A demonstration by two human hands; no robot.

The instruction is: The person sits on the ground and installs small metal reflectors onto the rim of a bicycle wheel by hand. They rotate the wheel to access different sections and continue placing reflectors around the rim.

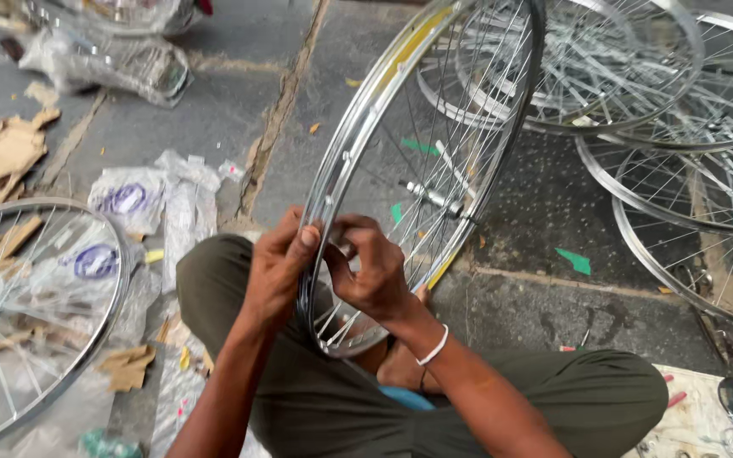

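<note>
A silver spoked bicycle wheel rim (400, 76) stands upright between my knees, its hub (431, 197) in the middle. My left hand (277, 267) grips the near part of the rim from the left, thumb on the metal. My right hand (371, 267) is closed on the same stretch of rim from the right, fingers curled among the spokes. What the fingertips pinch is too small to tell. A white band circles my right wrist. I sit cross-legged in dark green trousers.
Several finished wheels (663, 102) lie stacked on the stone floor at the upper right. Another wheel (10, 314) lies at the left over plastic wrappers (142, 199) and cardboard scraps (2, 153). Wrapped parts (112, 59) sit at the top left.
</note>
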